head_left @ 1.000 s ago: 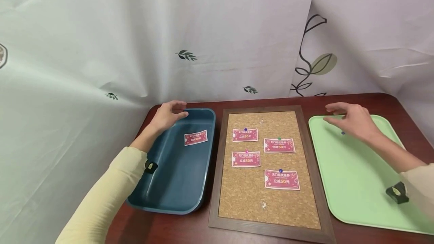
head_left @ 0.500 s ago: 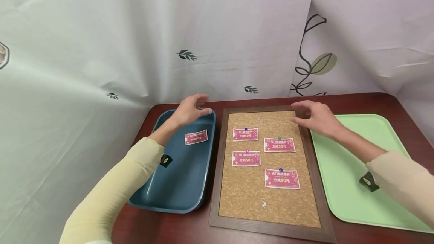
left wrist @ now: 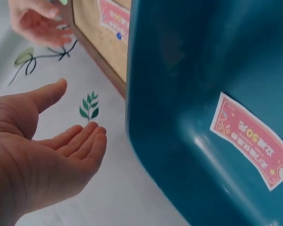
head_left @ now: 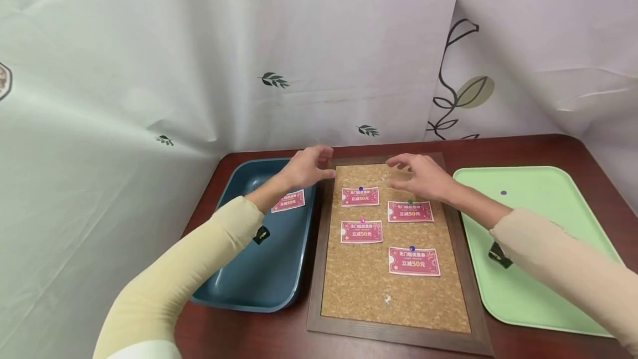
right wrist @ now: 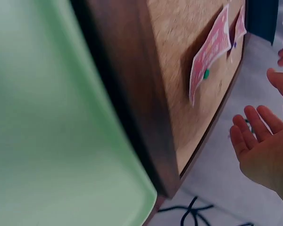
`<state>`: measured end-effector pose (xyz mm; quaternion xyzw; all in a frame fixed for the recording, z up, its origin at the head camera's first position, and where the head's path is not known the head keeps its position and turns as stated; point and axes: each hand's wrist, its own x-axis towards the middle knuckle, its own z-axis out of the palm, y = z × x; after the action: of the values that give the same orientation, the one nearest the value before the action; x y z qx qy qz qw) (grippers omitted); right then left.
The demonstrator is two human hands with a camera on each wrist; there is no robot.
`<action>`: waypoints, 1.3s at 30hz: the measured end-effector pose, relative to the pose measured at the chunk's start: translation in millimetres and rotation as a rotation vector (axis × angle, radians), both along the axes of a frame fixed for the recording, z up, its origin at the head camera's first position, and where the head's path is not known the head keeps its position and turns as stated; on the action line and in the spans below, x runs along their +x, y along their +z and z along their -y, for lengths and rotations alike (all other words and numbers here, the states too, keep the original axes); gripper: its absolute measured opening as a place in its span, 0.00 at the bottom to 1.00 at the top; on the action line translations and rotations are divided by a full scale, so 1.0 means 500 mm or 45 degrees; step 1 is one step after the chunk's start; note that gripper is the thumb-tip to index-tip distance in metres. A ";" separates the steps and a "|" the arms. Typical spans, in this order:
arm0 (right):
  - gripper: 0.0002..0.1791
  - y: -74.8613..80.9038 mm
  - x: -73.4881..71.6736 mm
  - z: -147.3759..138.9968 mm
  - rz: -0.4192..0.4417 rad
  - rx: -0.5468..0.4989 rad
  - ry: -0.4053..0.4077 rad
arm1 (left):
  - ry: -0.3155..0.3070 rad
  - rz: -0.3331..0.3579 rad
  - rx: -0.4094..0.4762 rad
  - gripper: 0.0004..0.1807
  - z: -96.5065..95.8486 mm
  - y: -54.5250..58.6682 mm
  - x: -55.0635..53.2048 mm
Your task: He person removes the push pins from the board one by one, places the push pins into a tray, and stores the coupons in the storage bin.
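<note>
My left hand (head_left: pixel 306 168) hovers over the gap between the blue tub (head_left: pixel 271 270) and the corkboard (head_left: pixel 359 281), holding nothing. Across from it, my right hand (head_left: pixel 423 176) is over the board's upper right part, also holding nothing. Both wrist views show relaxed fingers, the thumb apart. Several pink coupons are pinned to the cork: one with a blue pin at upper left (head_left: pixel 360 197), one with a green pin (head_left: pixel 411 213) nearest my right hand, a pink-pinned coupon (head_left: pixel 361 232) and a lower blue-pinned coupon (head_left: pixel 413 262). A loose coupon (left wrist: pixel 252 141) lies in the tub, partly covered by my left hand in the head view.
To the board's right lies a light green tray (head_left: pixel 543 220) with one small bluish pin (head_left: pixel 503 193) on it. Everything stands on a dark red table (head_left: pixel 513 151) against a printed white curtain (head_left: pixel 319 43). The cork has a small whitish mark (head_left: pixel 387 298) near its bottom.
My left hand has moved right from over the tub to the board's edge. My right hand has moved left from over the green tray to above the board, uncovering the pin.
</note>
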<state>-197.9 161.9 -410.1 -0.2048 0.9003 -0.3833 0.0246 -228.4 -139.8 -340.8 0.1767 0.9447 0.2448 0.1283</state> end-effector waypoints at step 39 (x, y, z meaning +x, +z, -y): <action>0.18 -0.057 -0.074 0.140 0.211 -0.048 0.106 | -0.061 0.048 -0.277 0.27 -0.072 -0.088 0.017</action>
<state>-235.0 92.0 -438.7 -0.2100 0.8785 -0.4143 0.1112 -219.9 -103.9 -384.9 0.1797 0.9585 0.1409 0.1704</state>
